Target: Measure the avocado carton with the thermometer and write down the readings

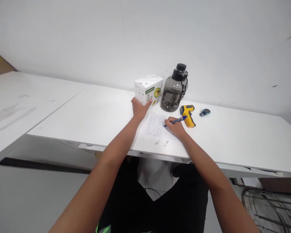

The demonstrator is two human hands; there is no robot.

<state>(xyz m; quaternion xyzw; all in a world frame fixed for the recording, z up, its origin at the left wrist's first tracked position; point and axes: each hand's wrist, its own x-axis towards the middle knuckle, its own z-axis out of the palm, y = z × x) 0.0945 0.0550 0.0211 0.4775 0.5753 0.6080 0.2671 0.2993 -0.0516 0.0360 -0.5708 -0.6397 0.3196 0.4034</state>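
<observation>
My left hand [140, 108] is closed around the lower front edge of a white box [148, 89] with avocado pictures and a green label. The box stands on the table near the wall. My right hand [176, 127] grips a blue pen [180, 119], its tip at the right edge of a sheet of paper [153, 125] covered in handwriting. Just behind the pen lies a yellow and black infrared thermometer [188, 115]. A large dark translucent water jug [172, 90] with a black cap stands right of the box.
A small dark teal gadget [205, 112] lies right of the thermometer. Small scraps [166, 143] lie near the front edge of the white table [244, 139]. A wall [92, 42] runs along the back. Below at right is a metal wire rack [274, 207].
</observation>
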